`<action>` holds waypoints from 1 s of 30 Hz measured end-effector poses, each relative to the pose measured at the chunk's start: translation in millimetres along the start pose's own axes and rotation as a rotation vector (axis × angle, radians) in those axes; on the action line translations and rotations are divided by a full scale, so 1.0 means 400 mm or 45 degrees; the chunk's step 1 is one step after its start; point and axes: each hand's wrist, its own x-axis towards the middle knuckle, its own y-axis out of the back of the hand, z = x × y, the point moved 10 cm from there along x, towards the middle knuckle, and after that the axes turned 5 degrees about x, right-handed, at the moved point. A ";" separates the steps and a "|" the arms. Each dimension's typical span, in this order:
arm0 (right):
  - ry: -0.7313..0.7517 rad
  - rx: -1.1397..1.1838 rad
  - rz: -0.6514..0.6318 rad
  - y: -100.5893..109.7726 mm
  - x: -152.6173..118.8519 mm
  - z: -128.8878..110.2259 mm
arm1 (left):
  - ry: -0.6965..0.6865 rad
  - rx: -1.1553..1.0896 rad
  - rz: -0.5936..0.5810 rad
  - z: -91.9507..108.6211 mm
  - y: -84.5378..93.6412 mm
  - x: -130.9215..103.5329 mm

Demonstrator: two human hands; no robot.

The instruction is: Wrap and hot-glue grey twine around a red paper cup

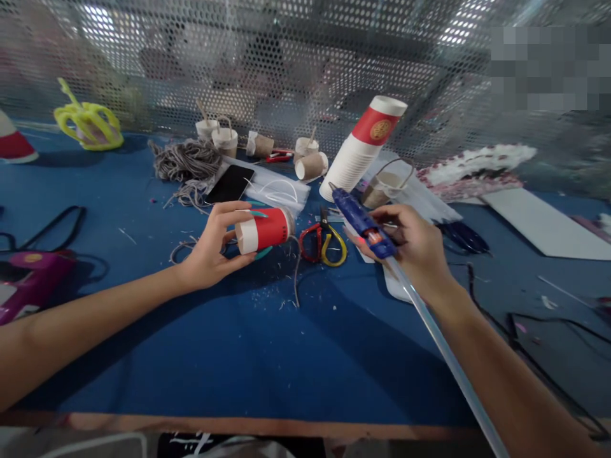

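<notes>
My left hand (214, 245) grips a red and white paper cup (272, 229) tipped on its side above the table. A grey cord (297, 280) trails from the cup's right end toward the tabletop. In my right hand (415, 242) is a blue hot glue gun (358, 216), its nozzle angled up and left, apart from the cup. A long clear glue stick (434, 327) sticks out of its back end. Between the hands lie scissors (329, 245) with one red and one yellow handle. Behind the glue gun leans a tall stack of paper cups (356, 146).
Along the back stand several small cord-wrapped cups (226, 141), near a grey cord bundle (188, 159) and a black phone (230, 184). A yellow basket-like craft (95, 124) sits back left. A purple device (35, 280) lies left; black cables (548, 362) run along the right.
</notes>
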 end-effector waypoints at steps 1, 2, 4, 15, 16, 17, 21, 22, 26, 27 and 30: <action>-0.006 0.027 0.069 0.004 -0.007 -0.010 | -0.001 0.000 0.000 -0.001 0.000 0.000; -0.011 0.047 0.103 0.001 -0.013 -0.018 | -0.001 0.001 0.003 -0.002 0.001 0.000; -0.072 0.173 0.082 -0.023 -0.023 -0.019 | 0.009 0.003 0.012 -0.005 0.002 0.000; -0.338 0.534 -0.128 -0.097 -0.062 -0.023 | 0.022 0.133 0.015 -0.003 0.004 0.003; -0.314 0.483 -0.164 -0.099 -0.063 -0.030 | 0.016 0.151 0.017 -0.001 0.005 0.004; -0.288 0.459 -0.204 -0.102 -0.066 -0.037 | 0.013 0.166 0.015 0.000 0.005 0.005; -0.205 0.438 -0.301 -0.113 -0.080 -0.057 | -0.010 0.203 0.024 0.006 0.006 0.006; -0.211 0.419 -0.299 -0.112 -0.084 -0.055 | -0.022 0.207 0.023 0.009 0.005 0.006; -0.273 0.386 -0.306 -0.118 -0.097 -0.039 | -0.027 0.242 -0.008 0.009 0.001 0.005; -0.272 0.381 -0.303 -0.118 -0.097 -0.038 | -0.020 0.252 -0.016 0.007 0.001 0.005; -0.209 0.359 -0.300 -0.116 -0.089 -0.049 | -0.045 0.260 -0.028 0.010 -0.001 0.003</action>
